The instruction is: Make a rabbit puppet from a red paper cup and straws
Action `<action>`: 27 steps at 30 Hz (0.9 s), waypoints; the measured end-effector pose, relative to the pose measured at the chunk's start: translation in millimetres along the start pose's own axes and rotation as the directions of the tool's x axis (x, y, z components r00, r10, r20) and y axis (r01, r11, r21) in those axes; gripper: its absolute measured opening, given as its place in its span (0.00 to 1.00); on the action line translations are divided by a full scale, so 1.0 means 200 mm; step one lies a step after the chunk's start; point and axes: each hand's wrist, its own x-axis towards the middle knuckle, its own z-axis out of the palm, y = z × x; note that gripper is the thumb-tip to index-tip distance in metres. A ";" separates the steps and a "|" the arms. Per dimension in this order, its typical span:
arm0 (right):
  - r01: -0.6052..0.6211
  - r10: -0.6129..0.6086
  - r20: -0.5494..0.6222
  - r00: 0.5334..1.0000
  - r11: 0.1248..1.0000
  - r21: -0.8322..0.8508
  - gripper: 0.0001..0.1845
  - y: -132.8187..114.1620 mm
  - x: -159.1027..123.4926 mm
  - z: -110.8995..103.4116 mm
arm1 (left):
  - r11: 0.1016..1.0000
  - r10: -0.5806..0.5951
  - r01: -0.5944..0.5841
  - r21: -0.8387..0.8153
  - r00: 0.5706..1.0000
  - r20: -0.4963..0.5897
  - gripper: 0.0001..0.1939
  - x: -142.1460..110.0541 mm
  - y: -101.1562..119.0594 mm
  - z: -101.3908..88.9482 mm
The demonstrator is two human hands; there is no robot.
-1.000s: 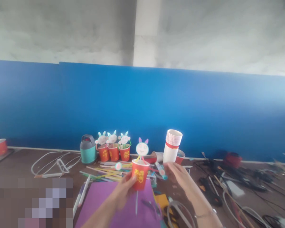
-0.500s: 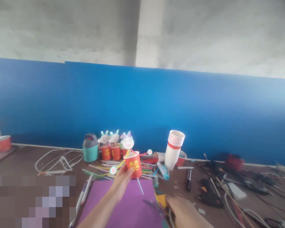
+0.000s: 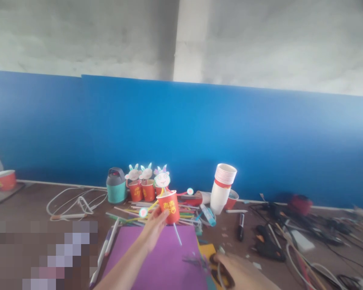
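Note:
My left hand (image 3: 158,226) is closed around a red paper cup (image 3: 170,207) with gold characters, raised over the purple paper (image 3: 157,257). A drawn paper face (image 3: 162,178) with purple horns stands above its rim. Yellow and red arms with round heart discs stick out at its sides, and a thin pale straw (image 3: 177,234) shows under it. At the lower right my right hand (image 3: 237,268) is at the dark handles of the scissors (image 3: 196,261), fingers bent and partly hidden. The blades lie across the right part of the purple paper.
Several straws and sticks (image 3: 136,211) lie behind the paper. Red cups with rabbit faces (image 3: 148,190), a teal container (image 3: 116,191) and a white cup stack (image 3: 221,189) line the blue partition (image 3: 181,133). A black marker (image 3: 240,227), glue gun (image 3: 268,245) and cables are right.
The view has tilted slightly. My left hand still holds the cup in nearly the same place. More of the scissors' handles shows beside my right hand, which has shifted a little right.

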 end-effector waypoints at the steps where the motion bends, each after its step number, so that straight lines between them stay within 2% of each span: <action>1: -0.041 0.041 0.000 0.999 0.999 0.013 0.18 0.00 0.00 -0.01 | 1.000 -0.001 0.001 -0.003 1.000 0.001 0.22 0.00 0.00 0.00; 4: -0.155 0.155 0.007 0.988 0.987 0.032 0.20 0.01 0.00 -0.05 | 1.000 -0.001 0.001 -0.006 1.000 0.006 0.18 0.00 0.00 0.00; 7: -0.186 0.186 0.020 0.982 0.982 0.036 0.17 0.03 0.01 -0.08 | 1.000 -0.008 0.008 0.009 1.000 -0.007 0.18 0.00 0.00 -0.01; 12: -0.067 0.073 -0.099 0.992 0.996 0.061 0.13 0.01 0.05 -0.04 | 1.000 -0.006 0.006 0.024 1.000 -0.009 0.18 0.00 -0.01 0.00; 15: 0.033 -0.033 -0.063 0.997 0.999 0.004 0.16 -0.04 0.06 0.02 | 1.000 0.006 -0.006 0.023 1.000 0.002 0.18 0.00 -0.01 0.00; 18: 0.060 -0.062 -0.009 0.998 0.990 -0.130 0.18 -0.08 0.07 0.04 | 1.000 0.010 -0.010 0.025 1.000 -0.008 0.17 0.00 -0.01 -0.01; 22: 0.059 -0.061 -0.002 0.998 0.974 -0.219 0.18 -0.06 0.09 -0.01 | 1.000 0.004 -0.004 0.011 1.000 0.002 0.18 0.01 -0.02 -0.02; 27: 0.085 -0.082 0.028 0.996 0.988 -0.131 0.17 -0.06 0.08 -0.15 | 1.000 0.013 -0.012 -0.017 1.000 0.017 0.18 0.01 -0.02 -0.01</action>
